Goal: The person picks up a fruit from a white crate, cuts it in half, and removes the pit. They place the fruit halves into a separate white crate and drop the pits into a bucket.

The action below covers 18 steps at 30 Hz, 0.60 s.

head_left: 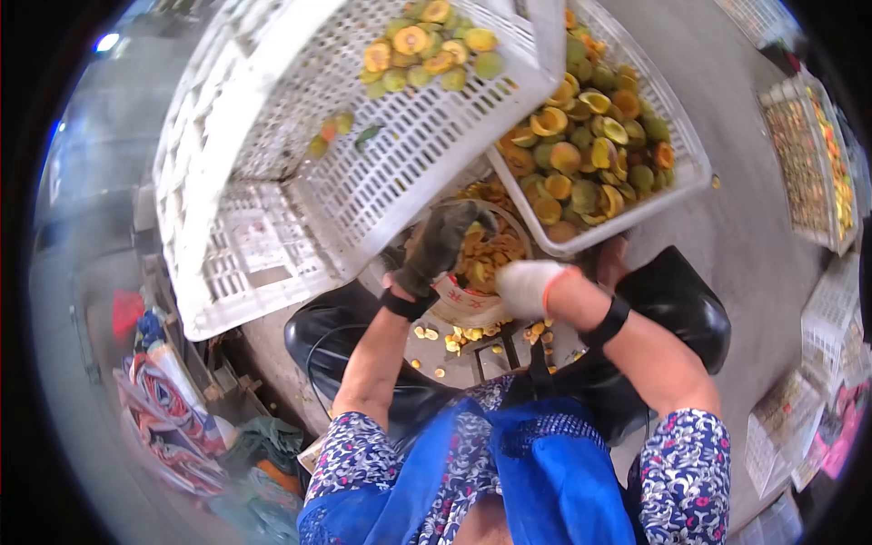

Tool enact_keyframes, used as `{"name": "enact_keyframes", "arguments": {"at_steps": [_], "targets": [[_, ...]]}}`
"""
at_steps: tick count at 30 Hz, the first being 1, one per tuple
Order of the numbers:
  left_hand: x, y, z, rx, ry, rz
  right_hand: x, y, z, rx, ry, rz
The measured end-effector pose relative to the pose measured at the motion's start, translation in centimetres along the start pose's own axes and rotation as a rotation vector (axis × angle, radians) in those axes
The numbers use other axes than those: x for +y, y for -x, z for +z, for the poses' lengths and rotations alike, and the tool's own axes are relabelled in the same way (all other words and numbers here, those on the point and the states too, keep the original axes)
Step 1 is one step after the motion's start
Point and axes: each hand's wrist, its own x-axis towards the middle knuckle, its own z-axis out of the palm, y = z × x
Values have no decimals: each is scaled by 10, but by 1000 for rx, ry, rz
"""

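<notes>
The left hand, in a dark glove, curls over a bucket between the person's knees; the right hand, in a white glove, looks closed beside the rim. I cannot tell what either pinches. The bucket, with red lettering, holds orange fruit scraps, probably set there so both hands reach it easily. Loose fruit pieces lie below its near side.

Beyond, on the right, a white crate is heaped with halved stone fruit, perhaps plums or apricots. On the left, a larger slotted crate appears tilted toward the person, perhaps for easy reach; more halves cluster at its far end. Farther right stands another filled crate.

Motion blurs the right glove; the left hides part of the bucket's mouth. Both near crates run past the top edge, and what props the tilted one is hidden.
</notes>
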Motion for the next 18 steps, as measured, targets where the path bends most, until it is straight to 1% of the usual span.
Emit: {"name": "enact_keyframes", "arguments": {"at_steps": [1, 2, 3, 4, 5, 6, 8, 9, 10, 11, 12, 13, 14, 15, 17, 18], "targets": [[-1, 0, -1, 79, -46, 14, -1, 2, 18, 14, 73, 139], [-2, -1, -8, 115, 4, -63, 2, 4, 19, -2, 108, 181], [9, -8, -7, 142, -6, -57, 4, 5, 18, -25, 143, 229], [28, -18, 2, 219, 113, -54, 4, 4, 18, -37, 161, 210], [44, -30, 7, 285, 229, -47, 4, 3, 18, 84, 105, 186], [54, -40, 10, 293, 224, -45, 2, 1, 16, 211, 41, 166], [65, -60, 9, 261, 586, 112, -1, -3, 11, 234, 32, 136], [28, -83, -34, 289, -178, 360, -1, -3, 8, 259, 22, 112], [10, -90, -69, 411, -483, 293, 1, 1, 9, 364, 8, 110], [19, -91, -83, 611, -317, -17, 4, 3, 9, 367, 10, 108], [-7, -95, -132, 687, -981, 68, 8, 4, 9, 392, 19, 106], [-33, -94, -166, 844, -879, 33, 10, 4, 9, 417, 26, 106], [-23, -80, -184, 820, -1070, -111, 11, 4, 10, 402, 16, 122], [-23, -77, -193, 856, -1280, -272, 12, 4, 11, 402, 13, 124], [-38, -68, -219, 732, -1439, -392, 12, 4, 13, 380, 5, 121], [-34, -68, -223, 728, -1437, -390, 12, 3, 13, 381, 4, 125]]}}
